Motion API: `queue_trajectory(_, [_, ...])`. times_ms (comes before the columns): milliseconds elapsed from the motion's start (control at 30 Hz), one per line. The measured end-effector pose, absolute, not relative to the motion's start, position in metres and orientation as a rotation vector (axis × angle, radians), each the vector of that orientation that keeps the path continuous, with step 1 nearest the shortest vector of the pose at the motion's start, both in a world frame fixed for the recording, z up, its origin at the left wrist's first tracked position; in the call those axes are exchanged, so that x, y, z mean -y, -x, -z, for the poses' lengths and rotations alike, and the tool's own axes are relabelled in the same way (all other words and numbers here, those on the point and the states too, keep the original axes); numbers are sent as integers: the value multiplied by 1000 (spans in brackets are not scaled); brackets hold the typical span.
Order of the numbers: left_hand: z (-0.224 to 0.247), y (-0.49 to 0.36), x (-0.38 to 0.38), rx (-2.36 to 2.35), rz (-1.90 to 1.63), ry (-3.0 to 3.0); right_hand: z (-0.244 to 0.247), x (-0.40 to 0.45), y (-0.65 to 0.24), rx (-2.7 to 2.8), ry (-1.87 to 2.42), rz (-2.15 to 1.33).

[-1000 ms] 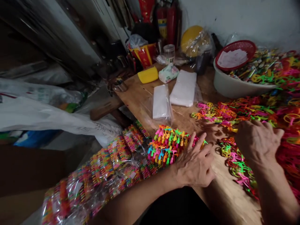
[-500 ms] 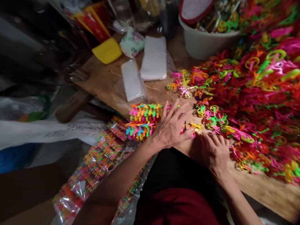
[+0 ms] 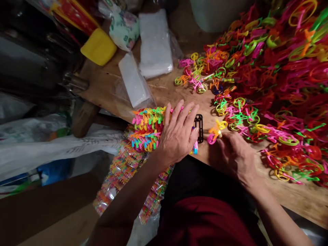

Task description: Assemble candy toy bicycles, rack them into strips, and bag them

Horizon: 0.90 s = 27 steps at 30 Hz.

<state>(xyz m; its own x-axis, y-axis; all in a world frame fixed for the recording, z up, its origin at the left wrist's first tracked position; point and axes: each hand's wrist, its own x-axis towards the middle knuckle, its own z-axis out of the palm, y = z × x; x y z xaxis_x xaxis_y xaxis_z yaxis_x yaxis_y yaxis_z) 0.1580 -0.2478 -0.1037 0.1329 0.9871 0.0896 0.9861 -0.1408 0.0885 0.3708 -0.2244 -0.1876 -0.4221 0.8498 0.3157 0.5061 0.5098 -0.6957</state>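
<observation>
Small workshop: worn wooden table, loose plastic toys heaped, packing bags.

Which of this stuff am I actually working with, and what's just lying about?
Seemingly in use:
toy rows under left hand
bright toy at right hand
loose toy heap

Probably just lying about:
yellow object
flowered packet

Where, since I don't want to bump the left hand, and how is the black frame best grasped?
I'd pinch the right bar of the black frame, coming from the right: that side is exposed, and open gaps beside the bar might admit a fingertip, while the left hand crowds the frame's left side.
</observation>
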Motion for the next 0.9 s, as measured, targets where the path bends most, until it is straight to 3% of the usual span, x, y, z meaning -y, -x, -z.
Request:
queue_trajectory(333, [102,-157,252,-1990,-255,-2375,188,177,-313,1950,836,-905])
queue_trajectory(600, [105,-156,252,-1963,-289,-2341,193,170,-300,2084,797,-879])
queue_trajectory(900, [88,-137,241,-1897,-697,-2074,210,175,-294,2165,804,-818])
